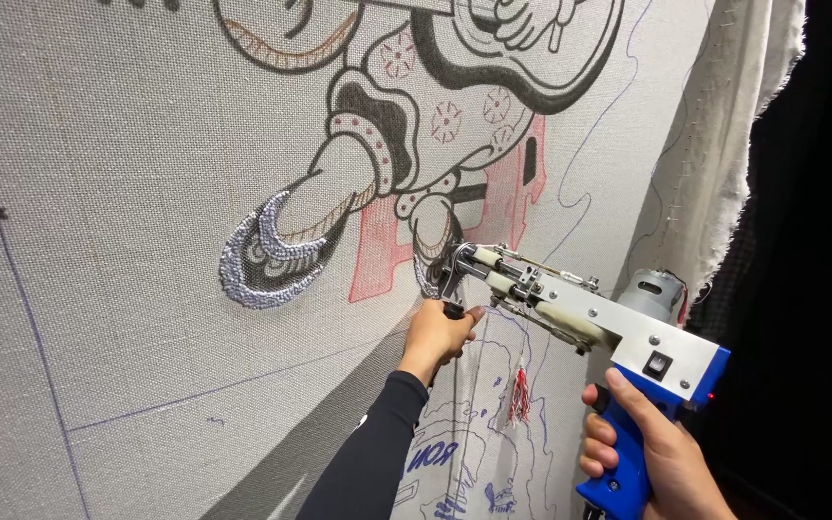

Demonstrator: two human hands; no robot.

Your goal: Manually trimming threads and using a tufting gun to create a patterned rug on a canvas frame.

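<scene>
A tufting gun (594, 327) with a white metal body and blue grip points its needle end at a stretched grey backing cloth (127, 250). My right hand (652, 457) is closed around the blue grip at the lower right. My left hand (440, 332), in a black sleeve, grips the gun's small black front handle just below the needle. The needle tip touches the cloth at the lower part of a tufted figure design (406, 125) in black, grey and red. A red yarn tuft (519, 397) hangs below the gun.
Blue guide lines and sketched outlines run over the cloth. The cloth's frayed white edge (743, 125) hangs over the frame at the right, with dark space beyond it. A grey tufted crescent shape (267, 265) lies left of the needle.
</scene>
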